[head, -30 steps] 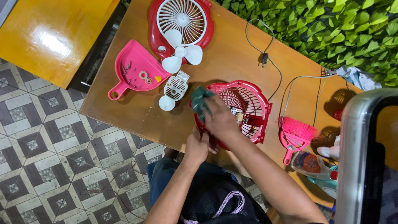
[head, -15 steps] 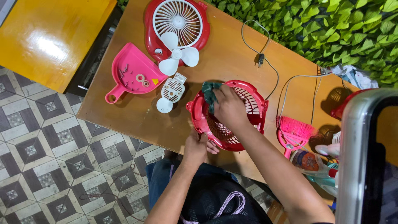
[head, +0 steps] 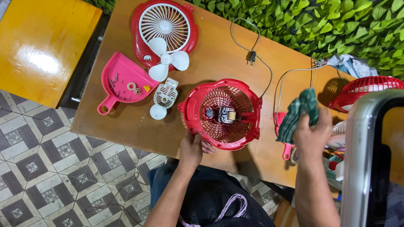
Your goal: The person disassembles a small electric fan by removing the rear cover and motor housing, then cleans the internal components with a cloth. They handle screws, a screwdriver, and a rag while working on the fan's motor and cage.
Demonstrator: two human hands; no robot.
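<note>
Repair bench — fan parts [head: 165,63], tiled floor [head: 46,176], leafy wall [head: 336,25]

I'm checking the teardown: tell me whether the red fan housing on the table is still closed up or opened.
Opened. The red fan housing lies with its inside facing up, motor exposed, while the white blade and front grille lie apart on the table.
</note>
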